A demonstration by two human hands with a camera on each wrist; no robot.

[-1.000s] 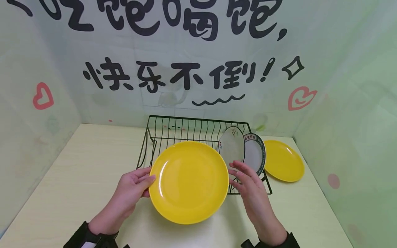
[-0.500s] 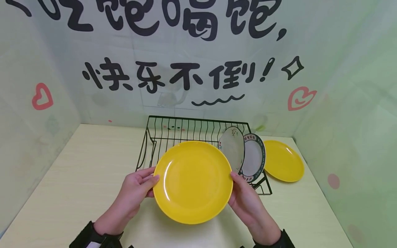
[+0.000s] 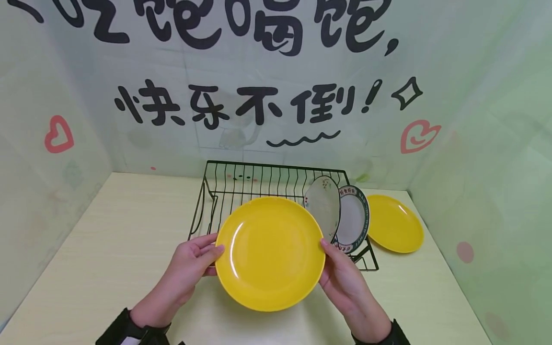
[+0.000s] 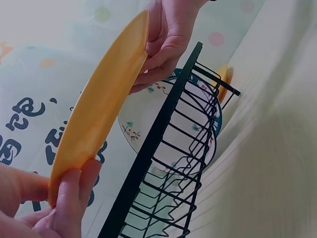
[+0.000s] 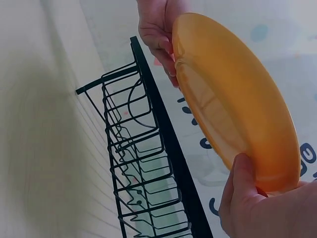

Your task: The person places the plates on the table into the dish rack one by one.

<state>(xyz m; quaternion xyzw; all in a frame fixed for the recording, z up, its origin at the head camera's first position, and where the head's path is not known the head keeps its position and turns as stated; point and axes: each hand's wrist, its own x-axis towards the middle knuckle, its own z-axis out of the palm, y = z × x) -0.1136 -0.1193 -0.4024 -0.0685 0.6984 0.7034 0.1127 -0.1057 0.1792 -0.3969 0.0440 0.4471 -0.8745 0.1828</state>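
Rear wall (image 3: 164, 148): pale grey-green, printed with black Chinese lettering (image 3: 260, 109) above a wavy line (image 3: 304, 140); left wall (image 3: 39, 201) and right wall (image 3: 496, 191): pale green; tabletop (image 3: 82, 249): light, wood-grained, abutting all three walls; illumination: diffuse; shadows (image 5: 44, 144): soft.

Both forearms (image 3: 152, 306) slant inward before me; the left hand (image 3: 189, 264) and the right hand (image 3: 342, 273) face each other, well apart; each pinches, thumbs (image 3: 216, 250) in front.
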